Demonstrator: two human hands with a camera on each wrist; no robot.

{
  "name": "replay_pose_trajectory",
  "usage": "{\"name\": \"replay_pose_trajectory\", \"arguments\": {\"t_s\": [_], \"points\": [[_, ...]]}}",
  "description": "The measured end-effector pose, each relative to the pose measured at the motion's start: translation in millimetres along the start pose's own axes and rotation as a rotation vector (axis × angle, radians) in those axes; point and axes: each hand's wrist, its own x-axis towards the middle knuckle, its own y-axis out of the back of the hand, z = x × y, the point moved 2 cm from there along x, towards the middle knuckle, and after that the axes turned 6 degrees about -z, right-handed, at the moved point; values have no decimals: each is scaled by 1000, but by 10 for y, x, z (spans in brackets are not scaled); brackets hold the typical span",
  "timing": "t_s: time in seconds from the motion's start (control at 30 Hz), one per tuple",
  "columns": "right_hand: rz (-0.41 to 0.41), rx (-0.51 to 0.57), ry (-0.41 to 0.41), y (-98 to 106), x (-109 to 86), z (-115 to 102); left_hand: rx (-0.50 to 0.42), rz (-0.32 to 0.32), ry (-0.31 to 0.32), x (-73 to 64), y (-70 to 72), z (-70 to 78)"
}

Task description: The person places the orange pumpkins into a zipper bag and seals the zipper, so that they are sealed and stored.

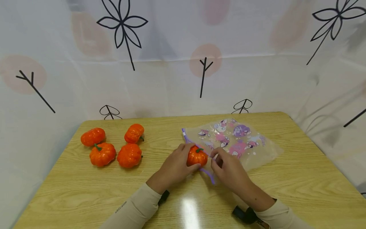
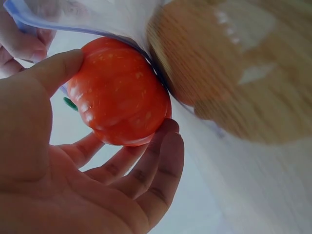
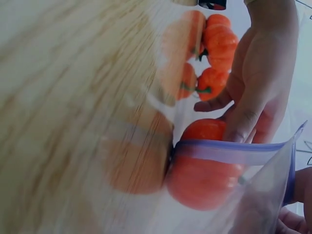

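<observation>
A small orange toy pumpkin [image 1: 198, 158] with a green stem sits at the mouth of a clear zip bag [image 1: 258, 149] printed with pink and purple cartoon figures. My left hand [image 1: 176, 164] grips this pumpkin [image 2: 119, 95] from the left, thumb on one side and fingers curled round the other. With bent fingers, my right hand [image 1: 231, 171] pinches the purple zip edge of the bag, holding its mouth apart. Seen from the right wrist, the pumpkin [image 3: 204, 180] is partly behind the bag's clear film, past the purple zip strip [image 3: 229, 150].
Several more orange pumpkins [image 1: 103, 154] stand in a group on the left of the wooden table [image 1: 71, 194]. A white patterned cloth [image 1: 171, 86] hangs behind the table's far edge. The flat body of the bag stretches towards the right rear.
</observation>
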Motion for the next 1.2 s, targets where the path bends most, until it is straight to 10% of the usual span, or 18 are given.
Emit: {"name": "replay_pose_trajectory", "arguments": {"t_s": [0.77, 1.2], "points": [[56, 68, 69, -61, -42, -27, -13, 41, -13, 16, -17, -36], [-180, 4, 63, -145, -16, -50, -54, 31, 27, 34, 1, -63]]}}
